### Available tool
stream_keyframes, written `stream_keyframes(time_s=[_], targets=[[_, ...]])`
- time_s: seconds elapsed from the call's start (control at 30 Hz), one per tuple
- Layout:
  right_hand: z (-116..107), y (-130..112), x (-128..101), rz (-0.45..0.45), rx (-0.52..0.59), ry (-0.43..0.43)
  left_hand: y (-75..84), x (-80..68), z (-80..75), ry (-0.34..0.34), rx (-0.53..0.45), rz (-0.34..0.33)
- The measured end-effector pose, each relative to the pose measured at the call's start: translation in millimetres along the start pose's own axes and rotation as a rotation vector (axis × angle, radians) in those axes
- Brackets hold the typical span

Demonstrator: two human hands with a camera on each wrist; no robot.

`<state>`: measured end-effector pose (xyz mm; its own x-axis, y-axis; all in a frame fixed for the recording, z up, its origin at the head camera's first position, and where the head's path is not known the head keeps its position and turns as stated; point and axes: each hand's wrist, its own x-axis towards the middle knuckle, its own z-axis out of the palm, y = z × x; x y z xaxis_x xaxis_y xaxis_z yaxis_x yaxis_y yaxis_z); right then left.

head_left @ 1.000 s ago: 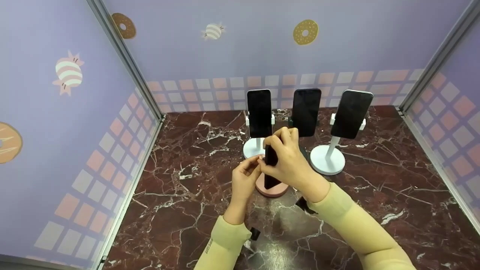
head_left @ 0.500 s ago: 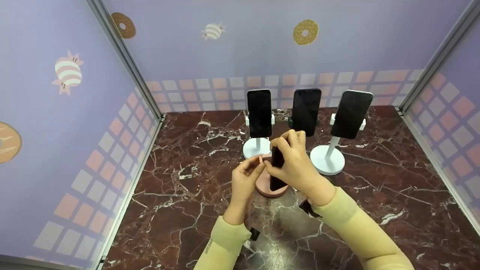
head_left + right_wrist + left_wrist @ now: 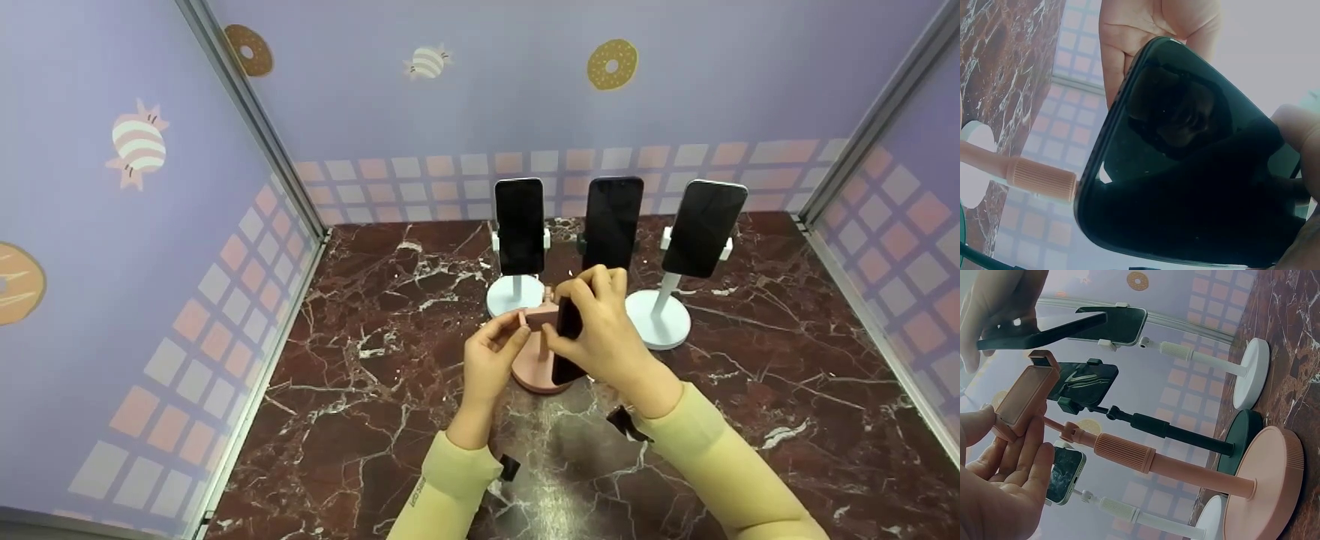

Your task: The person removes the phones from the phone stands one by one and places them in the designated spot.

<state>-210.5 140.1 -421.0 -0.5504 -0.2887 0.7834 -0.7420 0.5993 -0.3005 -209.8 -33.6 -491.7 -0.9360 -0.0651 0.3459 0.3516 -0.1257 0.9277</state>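
Marble, dark red with white veins, made up the tabletop (image 3: pixel 360 390) under everything, with lilac walls (image 3: pixel 135 262) round three sides. Three stands stood in a row at the back, two white (image 3: pixel 658 319) and one dark (image 3: pixel 1185 433), each clamping one black phone, so three phones were mounted. Nearer me stood a fourth stand, the pink stand (image 3: pixel 536 367), its cradle (image 3: pixel 1022 396) bare. My right hand (image 3: pixel 604 337) held a fourth phone, the loose phone (image 3: pixel 568 337), fingers and thumb curled round its long edges, just beside the cradle and clear of it. My left hand (image 3: pixel 491 360) steadied the cradle, thumb and fingers pinching its side.

I judged the loose phone to be stiff, fairly light, with slick glass that would slip and crack if dropped; the long edges were the place to grip, keeping off the screen. The pink stand looked top-heavy on its thin neck, so the cradle was best braced

Count: four stands, four phones, two hands
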Motion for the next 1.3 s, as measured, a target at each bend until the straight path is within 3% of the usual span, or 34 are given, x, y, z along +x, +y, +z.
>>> stream_keyframes(time_s=[0.77,1.13,1.3], targets=[[-4,20,-26,0.052,-0.015,0.052,-3.1,-0.1,0.0,0.006,0.015,0.027],[-4,37,-49,0.103,-0.040,0.040,-13.1,-2.6,-6.6,-0.072,0.015,0.003],[-3,42,-57,0.115,-0.055,0.038,-22.8,-1.1,-7.6,-0.073,0.015,-0.010]])
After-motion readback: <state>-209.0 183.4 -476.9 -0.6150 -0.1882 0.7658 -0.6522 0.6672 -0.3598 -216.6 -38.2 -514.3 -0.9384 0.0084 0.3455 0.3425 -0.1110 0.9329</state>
